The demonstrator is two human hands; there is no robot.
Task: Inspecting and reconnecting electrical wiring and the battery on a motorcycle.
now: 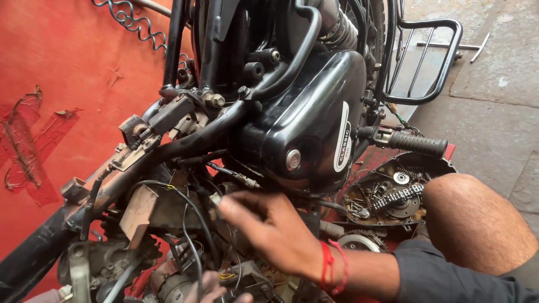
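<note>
Mostly one head view, looking down at a stripped motorcycle. Right hand (275, 230), with red thread bands at the wrist, reaches in from the right under the glossy black oval side cover (306, 129); fingertips pinch a small pale wire connector (215, 198) at the end of a thin black cable (188, 207), so the grip is nearly shut on that connector. Left hand (210, 287) only partly visible at the bottom edge, fingers low among the wiring bundle; cannot tell if its grip is open or has hold of anything. Connector sits just below the black steel frame tube (168, 148), left of the side cover. Open clutch housing with exposed chain and gears (393, 193) lies to the right, near the bare knee (471, 221). Black ribbed rubber footpeg (418, 144) juts out above it. Red painted wall (62, 101) on the left, grey concrete floor (494, 123) at right.
</note>
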